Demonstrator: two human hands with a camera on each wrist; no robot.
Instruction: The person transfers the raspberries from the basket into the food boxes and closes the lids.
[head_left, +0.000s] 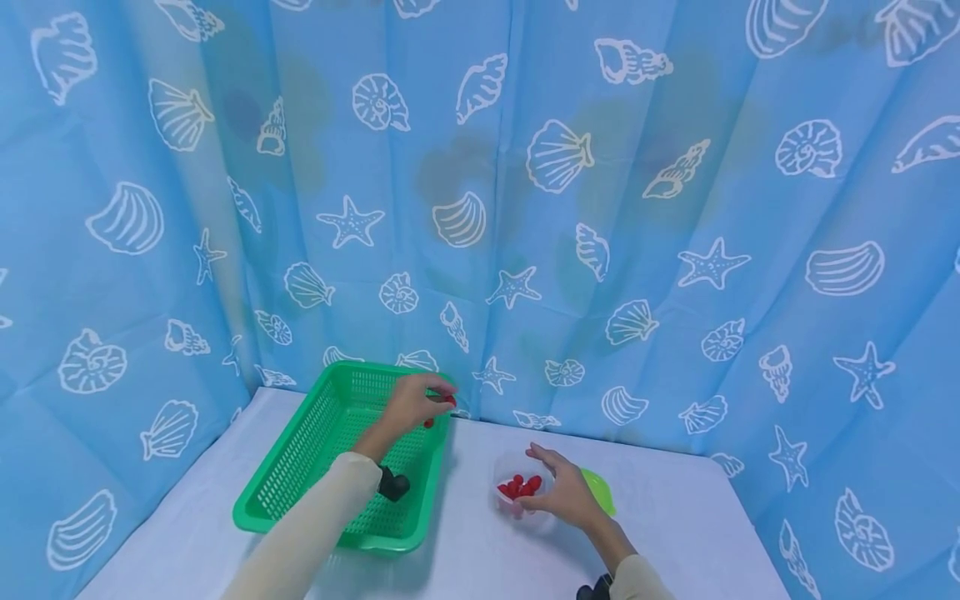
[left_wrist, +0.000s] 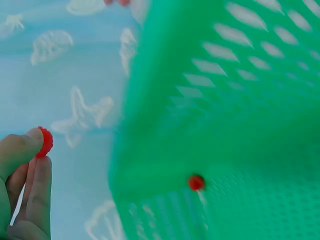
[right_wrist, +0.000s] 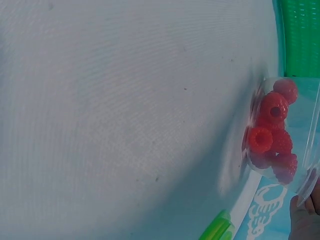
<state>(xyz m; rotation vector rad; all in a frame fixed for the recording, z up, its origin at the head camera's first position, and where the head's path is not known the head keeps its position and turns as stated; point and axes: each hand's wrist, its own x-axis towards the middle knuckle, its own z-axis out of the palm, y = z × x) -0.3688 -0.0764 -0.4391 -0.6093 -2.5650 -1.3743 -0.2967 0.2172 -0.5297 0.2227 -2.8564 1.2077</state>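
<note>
My left hand (head_left: 411, 406) pinches a raspberry (left_wrist: 45, 142) between thumb and fingers, over the far right corner of a green plastic basket (head_left: 438, 467). Another raspberry (left_wrist: 196, 182) lies in the basket's corner, below that hand. My right hand (head_left: 564, 492) holds a clear plastic tub (head_left: 501, 467) by its rim, thumb at the near side and fingers at the far side. Several raspberries (right_wrist: 274, 107) sit together at the bottom of the tub, which stands on the white table to the right of the basket.
A lime green lid (head_left: 600, 492) lies on the white table (head_left: 690, 533) just right of the tub, partly behind my right hand. A blue curtain (head_left: 420, 250) with white shell prints hangs along the table's back and sides.
</note>
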